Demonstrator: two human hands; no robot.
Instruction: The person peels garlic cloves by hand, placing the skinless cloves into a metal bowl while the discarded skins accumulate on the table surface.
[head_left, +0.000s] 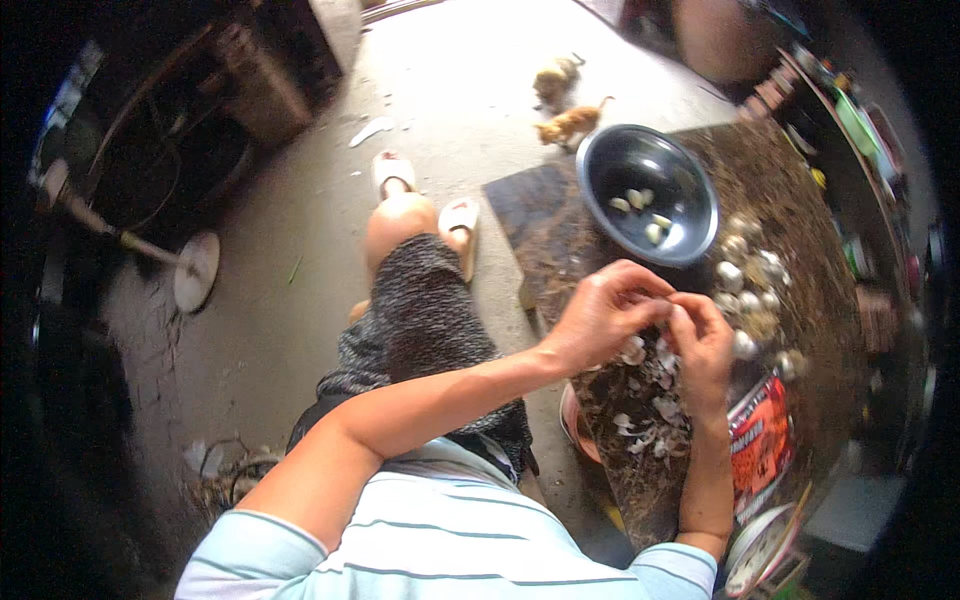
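My left hand (619, 311) and my right hand (701, 337) meet fingertip to fingertip above a dark marbled tabletop (547, 247). Their fingers pinch a small thing, apparently a garlic clove, mostly hidden by the fingers. Papery garlic skins (664, 420) lie scattered on the tabletop under and below the hands. Just beyond them, a dark metal bowl (682, 172) holds several peeled garlic cloves (636, 199). Several whole garlic bulbs (748, 301) sit in a loose group to the right of the hands.
A red printed plastic bag (761, 442) lies right of my right forearm, near a round dish (757, 547) with a thin stick across it. Two kittens, one orange (574, 124) and one paler (553, 79), are on the floor beyond the table. A round-based stand (197, 271) is at left.
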